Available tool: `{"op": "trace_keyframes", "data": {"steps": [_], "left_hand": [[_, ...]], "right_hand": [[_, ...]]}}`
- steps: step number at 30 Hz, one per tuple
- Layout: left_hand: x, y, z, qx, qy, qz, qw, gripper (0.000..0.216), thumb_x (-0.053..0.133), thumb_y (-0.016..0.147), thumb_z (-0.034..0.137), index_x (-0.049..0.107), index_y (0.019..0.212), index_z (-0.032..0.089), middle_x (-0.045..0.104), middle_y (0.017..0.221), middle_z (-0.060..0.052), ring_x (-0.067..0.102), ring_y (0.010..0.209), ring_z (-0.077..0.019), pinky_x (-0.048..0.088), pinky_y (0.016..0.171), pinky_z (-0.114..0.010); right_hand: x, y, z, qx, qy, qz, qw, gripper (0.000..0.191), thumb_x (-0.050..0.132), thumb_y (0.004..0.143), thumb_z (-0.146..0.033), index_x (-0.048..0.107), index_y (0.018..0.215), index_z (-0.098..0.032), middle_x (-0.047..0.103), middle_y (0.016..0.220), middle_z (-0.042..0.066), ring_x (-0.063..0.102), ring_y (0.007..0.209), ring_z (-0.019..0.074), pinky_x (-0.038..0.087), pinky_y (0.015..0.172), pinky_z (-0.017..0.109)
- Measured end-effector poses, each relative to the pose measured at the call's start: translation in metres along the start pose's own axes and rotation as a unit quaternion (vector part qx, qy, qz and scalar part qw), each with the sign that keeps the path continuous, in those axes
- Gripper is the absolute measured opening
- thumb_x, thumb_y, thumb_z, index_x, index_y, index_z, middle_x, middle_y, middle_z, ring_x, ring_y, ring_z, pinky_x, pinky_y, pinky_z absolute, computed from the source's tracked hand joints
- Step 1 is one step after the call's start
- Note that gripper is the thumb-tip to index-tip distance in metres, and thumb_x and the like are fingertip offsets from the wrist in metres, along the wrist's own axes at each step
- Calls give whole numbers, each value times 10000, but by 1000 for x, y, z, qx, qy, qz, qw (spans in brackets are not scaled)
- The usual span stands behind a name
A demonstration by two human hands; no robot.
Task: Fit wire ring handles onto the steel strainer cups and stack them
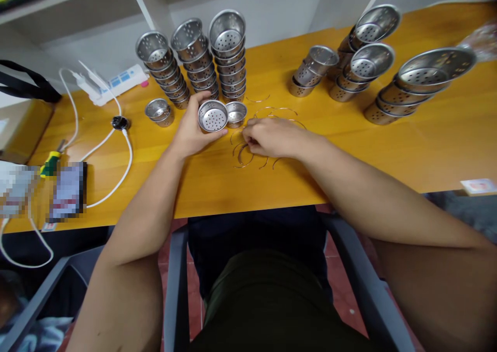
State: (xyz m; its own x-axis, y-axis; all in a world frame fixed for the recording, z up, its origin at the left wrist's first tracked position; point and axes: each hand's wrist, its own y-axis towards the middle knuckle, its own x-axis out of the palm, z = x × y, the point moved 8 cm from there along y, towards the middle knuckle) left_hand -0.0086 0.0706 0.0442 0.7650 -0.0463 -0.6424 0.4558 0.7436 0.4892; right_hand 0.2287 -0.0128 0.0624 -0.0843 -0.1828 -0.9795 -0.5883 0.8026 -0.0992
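My left hand (192, 129) grips a small perforated steel cup (213, 116), tilted so its holed bottom faces me. A second loose cup (236, 114) lies just right of it on the wooden table (388, 150). My right hand (272, 137) rests palm down on a scatter of thin wire handles (244, 158), fingers pinched together on one of them. More wire loops (272, 111) lie just beyond that hand.
Three tall stacks of the same cups (227, 57) stand behind my hands, and leaning stacks (365, 67) fill the right. One single cup (158, 111) sits at left. A power strip (112, 83), white cable (116, 155), screwdriver (50, 163) and phone (68, 191) lie at the far left.
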Motion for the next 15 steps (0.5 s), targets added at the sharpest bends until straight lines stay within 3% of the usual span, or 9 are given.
{"op": "trace_keyframes", "data": {"steps": [6,12,15], "left_hand": [[-1,-1,2,-5,-5,0,1000,1267,1215,826,826,572,1799,331,678,1855,-194,634,1822,-549,513,1592,-742],[3,-1,-3,30,-6,0,1000,1277,1151,864,915,561,1805,283,684,1842,-216,658,1801,-531,511,1588,-710],[2,0,-5,51,-1,9,999,1312,1134,863,949,537,1821,278,686,1836,-225,685,1769,-515,537,1572,-687]], "right_hand": [[2,3,-7,-28,43,12,999,149,772,1174,-97,844,1202,-225,886,1402,140,816,1183,331,457,836,417],[3,3,-15,-26,12,-8,1000,239,600,1293,-143,829,1249,-194,854,1481,174,796,1139,310,298,744,405],[1,2,-11,-61,38,25,997,164,652,1262,-163,807,1221,-198,835,1452,172,773,1126,301,350,775,384]]}}
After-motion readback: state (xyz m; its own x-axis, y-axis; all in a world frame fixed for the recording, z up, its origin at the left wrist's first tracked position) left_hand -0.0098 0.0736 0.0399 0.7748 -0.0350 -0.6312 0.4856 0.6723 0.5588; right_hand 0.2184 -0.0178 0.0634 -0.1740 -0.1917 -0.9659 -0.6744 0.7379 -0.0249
